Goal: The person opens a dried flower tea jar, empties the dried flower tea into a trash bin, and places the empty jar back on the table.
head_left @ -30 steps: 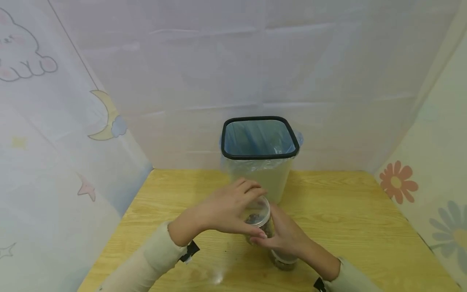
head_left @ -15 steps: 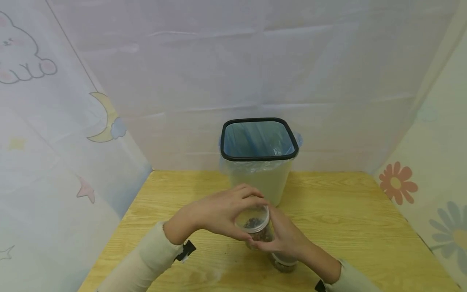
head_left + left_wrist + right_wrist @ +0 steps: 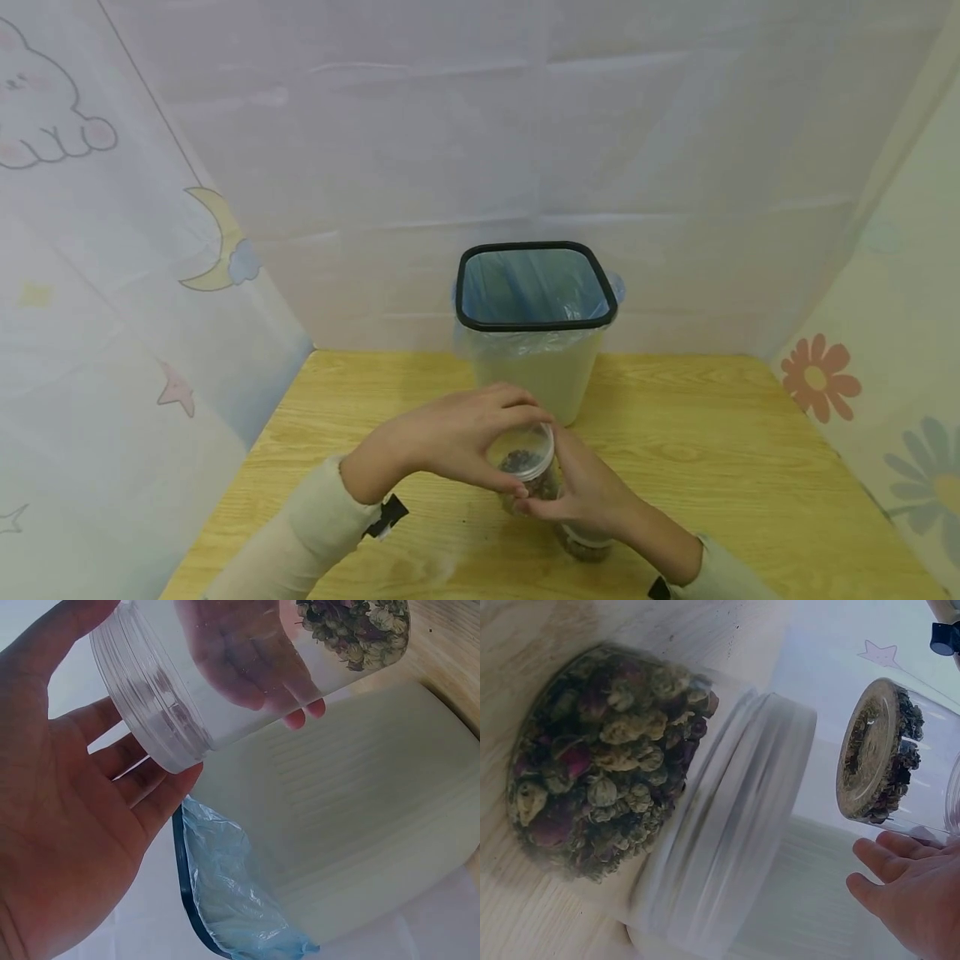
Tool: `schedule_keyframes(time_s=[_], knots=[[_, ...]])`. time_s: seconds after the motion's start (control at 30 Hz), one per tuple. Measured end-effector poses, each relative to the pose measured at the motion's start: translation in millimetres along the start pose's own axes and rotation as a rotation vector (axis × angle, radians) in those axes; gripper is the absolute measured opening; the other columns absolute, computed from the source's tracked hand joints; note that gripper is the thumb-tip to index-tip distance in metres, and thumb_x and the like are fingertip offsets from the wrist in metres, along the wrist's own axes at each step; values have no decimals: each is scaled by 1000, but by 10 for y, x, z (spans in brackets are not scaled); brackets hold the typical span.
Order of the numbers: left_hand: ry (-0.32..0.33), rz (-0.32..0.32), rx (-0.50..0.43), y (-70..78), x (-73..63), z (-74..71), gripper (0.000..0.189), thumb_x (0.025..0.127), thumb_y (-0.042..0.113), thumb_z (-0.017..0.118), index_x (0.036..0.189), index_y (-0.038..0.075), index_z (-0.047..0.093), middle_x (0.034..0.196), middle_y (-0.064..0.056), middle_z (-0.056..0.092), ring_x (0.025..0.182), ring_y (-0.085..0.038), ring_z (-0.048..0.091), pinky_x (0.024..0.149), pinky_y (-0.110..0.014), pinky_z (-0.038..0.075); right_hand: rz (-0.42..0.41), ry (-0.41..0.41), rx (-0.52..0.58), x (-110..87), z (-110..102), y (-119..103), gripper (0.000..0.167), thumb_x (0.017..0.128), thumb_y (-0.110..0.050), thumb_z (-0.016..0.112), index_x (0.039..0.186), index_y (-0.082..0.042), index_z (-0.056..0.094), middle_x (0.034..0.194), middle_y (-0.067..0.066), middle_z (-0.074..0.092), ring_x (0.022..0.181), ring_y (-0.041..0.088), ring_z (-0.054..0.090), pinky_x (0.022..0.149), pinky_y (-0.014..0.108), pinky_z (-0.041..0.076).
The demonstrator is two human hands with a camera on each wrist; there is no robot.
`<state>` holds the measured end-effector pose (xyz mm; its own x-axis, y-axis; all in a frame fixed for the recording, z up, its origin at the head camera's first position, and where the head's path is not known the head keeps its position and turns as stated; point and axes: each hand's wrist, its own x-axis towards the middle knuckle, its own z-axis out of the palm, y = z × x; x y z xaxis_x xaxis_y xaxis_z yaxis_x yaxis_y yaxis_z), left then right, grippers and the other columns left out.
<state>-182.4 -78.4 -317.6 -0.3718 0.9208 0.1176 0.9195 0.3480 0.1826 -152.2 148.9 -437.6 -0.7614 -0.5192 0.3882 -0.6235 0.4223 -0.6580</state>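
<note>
A clear jar [image 3: 538, 490] with dried flower buds at its bottom is between both hands, above the wooden table. My left hand [image 3: 457, 435] reaches over the top, its thumb and fingers curled round the see-through lid [image 3: 161, 720]. The lid is on the jar. Lower down, my right hand [image 3: 592, 492] grips the jar's body; its fingertips show behind the clear wall in the left wrist view. A second lidded jar [image 3: 615, 765] of dried buds stands upright on the table near my right wrist, partly hidden by that hand in the head view.
A pale bin [image 3: 536, 367] with a black rim and a blue plastic liner stands just beyond the hands. The wooden table [image 3: 690, 450] is bounded by printed cloth walls at the back and both sides. A few dark specks lie on the table.
Over the last second both hands and the held jar have lowered slightly, and the left hand's fingers have shifted round the lid. In the last half second hardly anything has moved.
</note>
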Motion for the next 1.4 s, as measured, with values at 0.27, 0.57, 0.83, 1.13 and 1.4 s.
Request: schedule_keyframes(time_s=[0.27,0.57,0.83,1.13,1.4], knots=[[44,-37,56,21,29,11,77,83,58,78,144,18,54,135,3,55,125,-12,51,102,-28,48,-15,2,-5,40,-20,-8,100,81,-40,87,159,-30,25,148,-10,47,130,17,54,102,45,51],[63,-133,101,80,47,47,78,83,67,72,144,21,54,132,4,57,121,-11,53,94,-27,52,-11,25,19,47,-18,-4,92,80,-36,88,154,-33,33,142,-15,51,125,22,58,100,42,52],[83,-214,136,173,58,53,79,83,72,67,142,21,55,132,4,57,121,-12,53,90,-28,54,-1,5,12,55,-38,-3,94,80,-39,87,155,-32,30,143,-11,50,125,20,57,100,41,51],[134,-307,184,287,78,107,79,84,72,66,139,16,59,130,0,60,119,-17,56,93,-31,54,-3,42,-20,50,-26,-7,92,77,-38,90,151,-34,36,141,-16,52,127,11,54,102,43,51],[84,-314,160,258,85,86,91,83,77,63,146,12,52,142,-5,55,129,-22,53,101,-36,52,15,35,-19,37,-31,-1,91,77,-40,90,151,-36,36,141,-16,52,127,13,55,101,44,51]])
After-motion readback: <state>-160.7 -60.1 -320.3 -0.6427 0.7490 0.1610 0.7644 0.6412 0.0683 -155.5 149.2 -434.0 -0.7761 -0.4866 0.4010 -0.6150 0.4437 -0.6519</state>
